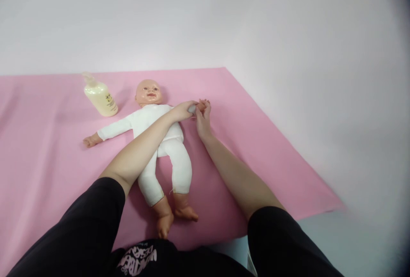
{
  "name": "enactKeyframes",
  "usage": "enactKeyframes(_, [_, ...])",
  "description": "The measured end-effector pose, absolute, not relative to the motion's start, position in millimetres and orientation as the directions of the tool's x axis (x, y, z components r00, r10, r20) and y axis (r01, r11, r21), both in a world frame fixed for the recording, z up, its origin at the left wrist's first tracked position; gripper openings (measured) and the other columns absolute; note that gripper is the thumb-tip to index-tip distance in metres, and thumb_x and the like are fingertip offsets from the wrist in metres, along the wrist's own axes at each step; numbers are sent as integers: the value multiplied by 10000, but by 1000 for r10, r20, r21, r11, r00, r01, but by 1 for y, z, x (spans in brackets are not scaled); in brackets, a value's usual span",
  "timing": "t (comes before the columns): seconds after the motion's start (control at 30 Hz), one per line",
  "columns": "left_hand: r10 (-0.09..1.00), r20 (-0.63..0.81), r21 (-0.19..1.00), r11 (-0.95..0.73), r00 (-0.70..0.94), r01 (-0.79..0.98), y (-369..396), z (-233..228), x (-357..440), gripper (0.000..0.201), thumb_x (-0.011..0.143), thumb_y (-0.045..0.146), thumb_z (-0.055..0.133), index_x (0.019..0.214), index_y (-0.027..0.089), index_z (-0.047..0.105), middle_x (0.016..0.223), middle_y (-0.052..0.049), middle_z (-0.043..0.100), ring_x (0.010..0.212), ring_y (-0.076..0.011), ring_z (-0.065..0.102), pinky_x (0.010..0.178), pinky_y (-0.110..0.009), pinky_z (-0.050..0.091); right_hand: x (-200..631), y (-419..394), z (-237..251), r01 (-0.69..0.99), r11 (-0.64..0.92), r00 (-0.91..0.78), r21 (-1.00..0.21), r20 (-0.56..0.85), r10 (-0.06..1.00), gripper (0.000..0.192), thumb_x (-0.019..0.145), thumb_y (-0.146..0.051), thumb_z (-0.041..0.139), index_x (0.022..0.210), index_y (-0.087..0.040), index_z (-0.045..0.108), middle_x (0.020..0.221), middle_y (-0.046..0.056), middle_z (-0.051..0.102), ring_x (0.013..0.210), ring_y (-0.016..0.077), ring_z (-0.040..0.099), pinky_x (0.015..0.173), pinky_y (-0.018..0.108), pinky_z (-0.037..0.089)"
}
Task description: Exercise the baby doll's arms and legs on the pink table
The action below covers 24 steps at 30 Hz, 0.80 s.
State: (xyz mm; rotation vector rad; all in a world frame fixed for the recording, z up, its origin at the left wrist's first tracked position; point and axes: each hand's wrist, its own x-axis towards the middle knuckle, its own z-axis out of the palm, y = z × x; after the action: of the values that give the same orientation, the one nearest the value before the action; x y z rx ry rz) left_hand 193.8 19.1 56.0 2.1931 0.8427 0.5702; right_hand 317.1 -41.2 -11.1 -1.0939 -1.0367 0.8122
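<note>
Pink sheet spread over a pale surface

The pink sheet [48, 161] covers the left and centre of the frame; the bare pale surface [320, 76] shows at upper and right. A baby doll [153, 127] in a white suit lies face up at the centre, head toward the top, feet toward the bottom. A cream pump bottle [100, 96] lies tilted at upper left, near the doll's head.
</note>
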Motion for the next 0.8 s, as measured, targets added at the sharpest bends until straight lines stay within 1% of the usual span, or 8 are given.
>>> enactKeyframes(0.07, [705,140,741,-540,696,399,19,56,194,578,778,84,660,1355,102,636,1324,-158,720,1185,-269,692,1071,-389,524,318,-41,-12,-2,272,314,-962,258,914,685,882,-672,607,1467,-362,431,1725,53,207,1461,293,470,1012,483,616])
enactKeyframes(0.17, [701,124,743,-535,702,403,19,56,194,602,774,49,638,1374,90,619,1351,-165,709,1186,-260,695,1076,-385,524,320,-38,-15,47,282,293,-958,284,913,614,913,-674,561,1421,-336,492,1679,80,325,1439,299,494,1048,522,588])
enactKeyframes(0.27, [707,116,740,-530,698,414,18,57,194,610,771,24,603,1378,84,612,1371,-159,703,1211,-253,689,1087,-370,519,322,-33,-19,114,324,277,-939,344,897,599,934,-684,527,1408,-317,524,1656,91,378,1497,290,435,1143,544,518])
enactKeyframes(0.33, [718,120,736,-528,686,424,18,56,195,604,774,19,590,1376,76,612,1382,-158,697,1237,-252,681,1101,-357,509,323,-31,-22,150,345,263,-927,373,890,590,950,-682,505,1408,-312,540,1657,85,390,1521,287,406,1164,544,502])
enactKeyframes(0.47, [732,156,727,-540,663,425,21,53,196,550,808,54,586,1357,50,626,1375,-170,699,1266,-260,670,1129,-350,483,325,-26,-26,137,329,238,-934,353,905,596,971,-688,450,1453,-348,533,1695,47,344,1448,307,495,983,490,631])
enactKeyframes(0.57, [726,175,723,-553,665,414,25,50,197,518,831,72,569,1343,60,644,1352,-155,714,1247,-256,678,1123,-356,488,326,-25,-28,111,307,250,-945,326,912,616,981,-683,407,1482,-343,521,1697,54,337,1345,314,586,863,450,669])
enactKeyframes(0.7, [776,172,711,-525,607,469,30,46,198,461,872,96,542,1313,78,674,1286,-135,744,1195,-241,695,1099,-361,504,326,-25,-28,94,261,272,-961,277,921,567,1022,-572,358,1525,-324,448,1640,98,417,1121,257,694,835,446,662])
enactKeyframes(0.8, [794,176,708,-513,582,485,32,45,197,448,870,95,552,1298,87,684,1274,-125,749,1175,-227,701,1084,-344,510,325,-27,-26,92,230,278,-969,247,928,538,1037,-455,316,1552,-310,375,1565,126,498,994,228,717,862,475,650])
